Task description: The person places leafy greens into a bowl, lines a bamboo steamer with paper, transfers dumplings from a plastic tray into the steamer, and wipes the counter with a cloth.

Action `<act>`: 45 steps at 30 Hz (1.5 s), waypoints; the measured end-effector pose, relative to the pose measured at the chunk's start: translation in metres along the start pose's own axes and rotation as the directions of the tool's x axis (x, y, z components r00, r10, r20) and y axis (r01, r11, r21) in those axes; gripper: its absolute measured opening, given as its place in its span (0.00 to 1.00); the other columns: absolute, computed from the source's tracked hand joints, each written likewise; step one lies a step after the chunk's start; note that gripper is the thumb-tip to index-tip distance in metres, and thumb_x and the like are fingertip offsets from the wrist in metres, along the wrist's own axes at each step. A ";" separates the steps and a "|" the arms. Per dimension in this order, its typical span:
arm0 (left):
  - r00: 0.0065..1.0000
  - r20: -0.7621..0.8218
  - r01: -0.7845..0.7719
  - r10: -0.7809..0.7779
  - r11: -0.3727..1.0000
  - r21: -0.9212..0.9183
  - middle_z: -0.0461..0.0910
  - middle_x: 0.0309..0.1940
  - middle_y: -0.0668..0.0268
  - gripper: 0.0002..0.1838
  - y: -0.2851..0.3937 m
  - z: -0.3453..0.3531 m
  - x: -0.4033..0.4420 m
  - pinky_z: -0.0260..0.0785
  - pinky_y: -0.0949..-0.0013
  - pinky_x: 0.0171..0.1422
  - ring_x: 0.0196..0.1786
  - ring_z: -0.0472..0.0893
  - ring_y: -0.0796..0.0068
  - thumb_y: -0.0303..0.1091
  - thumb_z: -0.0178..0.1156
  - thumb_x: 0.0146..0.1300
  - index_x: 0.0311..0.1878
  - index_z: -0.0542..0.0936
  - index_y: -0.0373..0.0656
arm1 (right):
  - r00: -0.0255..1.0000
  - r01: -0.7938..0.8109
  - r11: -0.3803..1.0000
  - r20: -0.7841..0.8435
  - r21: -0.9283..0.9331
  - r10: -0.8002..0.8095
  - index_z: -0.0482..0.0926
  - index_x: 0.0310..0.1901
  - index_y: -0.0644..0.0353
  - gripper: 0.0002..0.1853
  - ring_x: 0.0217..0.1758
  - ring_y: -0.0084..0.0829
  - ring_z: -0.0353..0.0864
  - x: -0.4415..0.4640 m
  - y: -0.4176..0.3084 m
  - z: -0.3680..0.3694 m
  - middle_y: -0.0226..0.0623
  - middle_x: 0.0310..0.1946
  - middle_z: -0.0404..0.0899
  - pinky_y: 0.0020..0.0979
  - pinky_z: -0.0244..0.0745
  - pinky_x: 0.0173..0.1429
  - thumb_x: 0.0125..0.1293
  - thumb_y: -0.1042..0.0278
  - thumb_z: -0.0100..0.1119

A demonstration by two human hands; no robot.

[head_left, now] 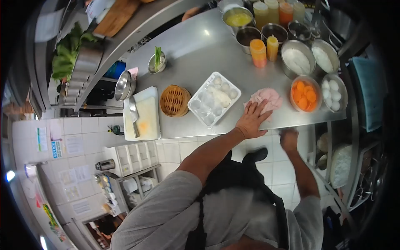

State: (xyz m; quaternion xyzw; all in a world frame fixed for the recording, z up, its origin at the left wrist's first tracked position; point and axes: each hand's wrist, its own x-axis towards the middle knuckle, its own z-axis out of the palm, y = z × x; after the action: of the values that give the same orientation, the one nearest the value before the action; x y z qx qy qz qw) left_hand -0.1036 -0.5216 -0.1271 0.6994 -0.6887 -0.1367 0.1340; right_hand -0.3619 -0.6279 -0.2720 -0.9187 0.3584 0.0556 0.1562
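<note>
My left hand (253, 118) lies on a crumpled pink cloth (270, 100) near the front edge of the steel table, its fingers stretched out and spread. Just beyond the table's edge, to the right, is my right hand (289, 139); it is blurred and its fingers cannot be made out. Left of the cloth sits a white plastic tray (214, 100) with round hollows and pale rounded pieces in it. Right of the cloth stand a bowl of orange round pieces (304, 96) and a bowl of white eggs (333, 92).
A bamboo steamer (174, 101) and a white cutting board (146, 121) with a knife (134, 114) are at the left. Bowls of white powder (298, 58), squeeze bottles (258, 53) and metal pots line the back right. Another person's hand (191, 14) shows at the far edge.
</note>
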 end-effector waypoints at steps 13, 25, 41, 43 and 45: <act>0.997 0.010 -0.071 0.072 0.992 -0.107 0.36 0.87 0.47 0.51 -0.002 -0.023 -0.014 0.40 0.31 0.86 0.83 0.50 0.35 0.53 0.75 0.57 0.83 0.63 0.53 | 0.829 -0.112 -0.756 0.481 0.645 0.287 0.72 0.69 0.47 0.26 0.60 0.40 0.79 -0.278 -0.084 -0.112 0.33 0.63 0.78 0.46 0.77 0.48 0.74 0.53 0.67; 0.960 -0.281 -0.147 0.000 0.852 -0.503 0.70 0.74 0.45 0.25 -0.119 -0.127 -0.150 0.67 0.52 0.78 0.75 0.72 0.44 0.37 0.71 0.65 0.64 0.82 0.42 | 0.992 -0.039 0.104 0.026 0.994 0.122 0.84 0.59 0.65 0.18 0.49 0.25 0.84 0.012 -0.255 -0.257 0.30 0.47 0.87 0.33 0.77 0.55 0.75 0.63 0.65; 0.638 -0.438 0.244 -0.633 0.707 -0.664 0.89 0.49 0.54 0.09 -0.192 -0.167 -0.307 0.79 0.61 0.60 0.51 0.89 0.57 0.28 0.68 0.70 0.51 0.87 0.39 | 0.937 0.350 0.936 -0.015 -0.037 -0.350 0.90 0.49 0.55 0.12 0.66 0.43 0.76 0.301 -0.509 -0.145 0.38 0.51 0.85 0.54 0.65 0.70 0.71 0.61 0.63; 0.682 -0.352 0.220 -0.641 0.639 -0.737 0.89 0.48 0.54 0.09 -0.185 -0.162 -0.301 0.79 0.61 0.60 0.51 0.89 0.56 0.26 0.68 0.70 0.52 0.88 0.39 | 0.939 0.344 0.938 0.006 -0.048 -0.344 0.89 0.50 0.56 0.13 0.66 0.44 0.76 0.304 -0.510 -0.139 0.38 0.51 0.85 0.54 0.66 0.70 0.69 0.62 0.64; 0.734 -0.307 0.222 -0.606 0.641 -0.734 0.89 0.48 0.54 0.09 -0.182 -0.160 -0.287 0.79 0.62 0.59 0.51 0.89 0.57 0.26 0.68 0.70 0.52 0.87 0.39 | 0.921 0.390 0.917 -0.050 0.082 -0.387 0.86 0.59 0.56 0.18 0.69 0.45 0.75 0.303 -0.502 -0.140 0.42 0.57 0.84 0.53 0.69 0.71 0.70 0.62 0.63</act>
State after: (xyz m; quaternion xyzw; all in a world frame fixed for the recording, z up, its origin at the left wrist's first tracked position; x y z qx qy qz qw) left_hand 0.1214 -0.2316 -0.0453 0.7596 -0.3423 -0.1985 0.5161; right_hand 0.1994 -0.5188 -0.0807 -0.9644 0.1735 -0.0076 0.1996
